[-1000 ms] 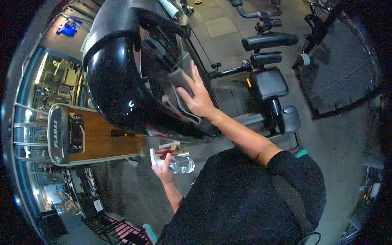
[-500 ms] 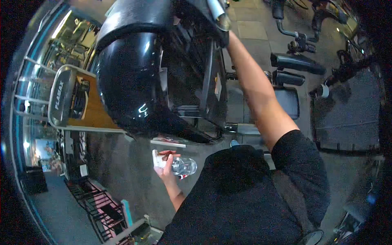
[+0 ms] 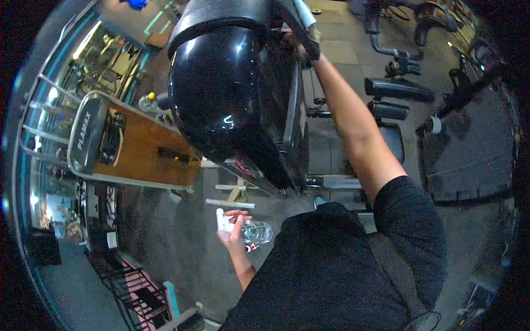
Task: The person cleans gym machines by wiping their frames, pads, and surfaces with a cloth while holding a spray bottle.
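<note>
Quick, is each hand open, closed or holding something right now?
Left hand: holding a clear spray bottle with a white top.
Right hand: partly hidden inside a glossy black machine; open or closed, can't tell.

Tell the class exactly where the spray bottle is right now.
In the head view, the spray bottle is in the person's left hand, slightly left of centre in the lower half, just left of the black shirt.

Glossy black curved casing [image 3: 215, 94], smooth-looking.
</note>
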{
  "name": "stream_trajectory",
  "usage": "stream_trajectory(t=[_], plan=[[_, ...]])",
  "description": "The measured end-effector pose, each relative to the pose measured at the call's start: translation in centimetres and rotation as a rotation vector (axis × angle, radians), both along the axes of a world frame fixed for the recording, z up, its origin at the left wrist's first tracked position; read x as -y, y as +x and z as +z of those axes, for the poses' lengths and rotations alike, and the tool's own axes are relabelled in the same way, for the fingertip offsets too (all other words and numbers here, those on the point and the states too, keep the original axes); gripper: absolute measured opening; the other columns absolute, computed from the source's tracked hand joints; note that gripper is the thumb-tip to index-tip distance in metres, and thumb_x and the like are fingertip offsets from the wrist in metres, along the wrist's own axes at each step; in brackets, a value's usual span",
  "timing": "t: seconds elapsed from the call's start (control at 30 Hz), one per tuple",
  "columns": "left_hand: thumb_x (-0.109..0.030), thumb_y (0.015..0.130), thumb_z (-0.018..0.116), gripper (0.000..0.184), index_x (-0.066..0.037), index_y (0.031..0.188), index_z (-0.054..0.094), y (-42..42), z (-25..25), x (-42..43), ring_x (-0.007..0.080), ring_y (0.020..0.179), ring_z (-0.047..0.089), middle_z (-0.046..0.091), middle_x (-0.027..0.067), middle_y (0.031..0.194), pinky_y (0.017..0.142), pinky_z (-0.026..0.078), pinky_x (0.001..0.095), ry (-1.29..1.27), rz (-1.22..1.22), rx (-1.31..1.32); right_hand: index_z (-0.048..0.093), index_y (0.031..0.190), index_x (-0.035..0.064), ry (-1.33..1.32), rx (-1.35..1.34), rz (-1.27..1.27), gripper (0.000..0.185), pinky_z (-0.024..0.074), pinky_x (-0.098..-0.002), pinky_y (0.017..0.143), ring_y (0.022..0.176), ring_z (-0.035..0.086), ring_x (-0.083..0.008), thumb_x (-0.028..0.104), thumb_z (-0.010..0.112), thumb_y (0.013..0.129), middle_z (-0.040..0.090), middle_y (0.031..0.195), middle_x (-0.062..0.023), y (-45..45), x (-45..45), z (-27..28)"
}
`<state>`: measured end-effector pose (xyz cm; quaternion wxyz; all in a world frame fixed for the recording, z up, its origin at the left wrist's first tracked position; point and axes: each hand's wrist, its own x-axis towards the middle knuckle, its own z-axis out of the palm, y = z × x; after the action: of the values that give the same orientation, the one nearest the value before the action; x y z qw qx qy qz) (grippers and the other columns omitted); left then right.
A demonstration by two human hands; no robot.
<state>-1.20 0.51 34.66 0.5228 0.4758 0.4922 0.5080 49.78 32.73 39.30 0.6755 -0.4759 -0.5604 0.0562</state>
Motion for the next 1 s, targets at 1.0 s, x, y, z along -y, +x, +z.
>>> stream_trajectory(t=[1.0], plan=[[-0.007, 0.091, 0.070, 0.027, 0.007, 0.112, 0.060, -3.1, 0.8, -2.7, 0.0274, 0.080, 0.073, 0.071, 0.0188, 0.097, 0.077, 0.057, 0.0373, 0.062, -0.222, -0.132, 0.070, 0.122, 0.0071, 0.287, -0.386, -0.091, 0.030, 0.0532, -0.0464, 0.092, 0.100, 0.069, -0.0369, 0.026, 0.058, 0.101, 0.072, 0.111, -0.0232, -12.7, 1.7, 1.8]])
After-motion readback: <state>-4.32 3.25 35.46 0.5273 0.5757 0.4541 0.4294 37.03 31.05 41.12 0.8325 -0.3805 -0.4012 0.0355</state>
